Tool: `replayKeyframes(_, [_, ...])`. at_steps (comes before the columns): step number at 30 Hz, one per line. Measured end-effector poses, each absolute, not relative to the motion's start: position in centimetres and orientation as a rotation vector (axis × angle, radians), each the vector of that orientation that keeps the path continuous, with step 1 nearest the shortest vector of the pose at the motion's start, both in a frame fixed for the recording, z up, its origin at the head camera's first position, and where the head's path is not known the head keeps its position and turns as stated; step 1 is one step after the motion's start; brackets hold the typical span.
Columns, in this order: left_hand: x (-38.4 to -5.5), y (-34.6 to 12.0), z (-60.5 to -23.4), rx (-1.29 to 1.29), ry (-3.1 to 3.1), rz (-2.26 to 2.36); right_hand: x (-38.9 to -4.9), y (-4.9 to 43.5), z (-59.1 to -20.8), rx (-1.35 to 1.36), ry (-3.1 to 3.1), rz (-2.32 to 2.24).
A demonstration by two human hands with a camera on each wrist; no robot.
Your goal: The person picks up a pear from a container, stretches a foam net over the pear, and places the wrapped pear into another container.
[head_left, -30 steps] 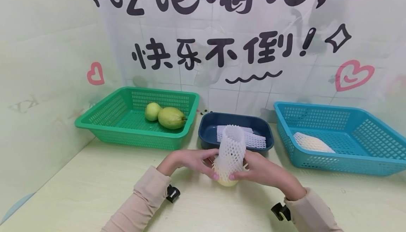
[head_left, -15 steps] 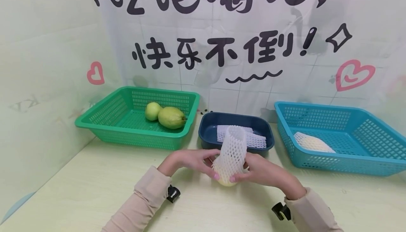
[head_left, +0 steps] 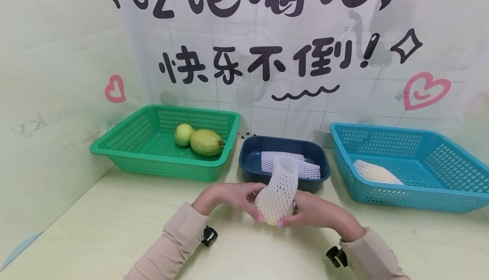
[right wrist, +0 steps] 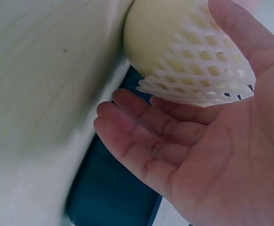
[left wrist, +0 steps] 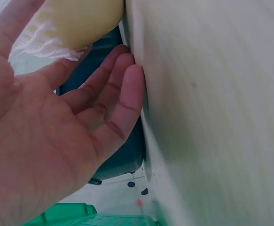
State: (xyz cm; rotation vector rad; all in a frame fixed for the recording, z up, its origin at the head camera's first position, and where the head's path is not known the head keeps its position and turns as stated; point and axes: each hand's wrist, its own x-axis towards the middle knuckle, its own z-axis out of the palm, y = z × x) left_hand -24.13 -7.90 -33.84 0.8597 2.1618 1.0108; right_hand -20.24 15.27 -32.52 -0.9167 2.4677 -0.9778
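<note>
A white foam net sleeve [head_left: 284,182] stands over a pale yellow, rounded fruit [right wrist: 148,37] near the table, its free end upright and leaning slightly right in the head view. From the left, my left hand [head_left: 238,199] pinches the netted fruit between thumb and index finger; its other fingers bend loosely below. My right hand [head_left: 315,210] does the same from the right, thumb on the netting. Both wrist views show the fruit's lower part bare beyond the frayed net edge. Its exact kind is hidden by the net.
Behind the hands, a dark blue tray [head_left: 248,167] holds flat foam nets [head_left: 305,169]. To the left, a green basket [head_left: 164,165] holds a round green fruit [head_left: 184,134] and a larger oblong one [head_left: 207,142]. A blue basket [head_left: 420,197] on the right holds a netted fruit [head_left: 376,173].
The foam net has slid down over more of the fruit, and its top end is lower and tilts a little right. Both hands keep their hold, nearly in place.
</note>
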Motion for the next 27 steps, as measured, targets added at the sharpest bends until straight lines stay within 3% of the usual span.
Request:
replayKeyframes(11, [-23.7, -7.8, -33.5, 0.818, 2.239, 0.921, -20.4, 15.7, -32.2, -1.007, 2.438, -1.046])
replayKeyframes(21, [-23.6, -7.6, -33.2, 0.777, 2.22, 0.921, -18.0, 16.6, -27.2, -0.78, 2.888, -1.001])
replayKeyframes(27, [-23.6, -7.7, -33.3, 0.769, 2.226, 0.935, -18.4, 16.0, -28.1, -0.752, 2.785, -1.07])
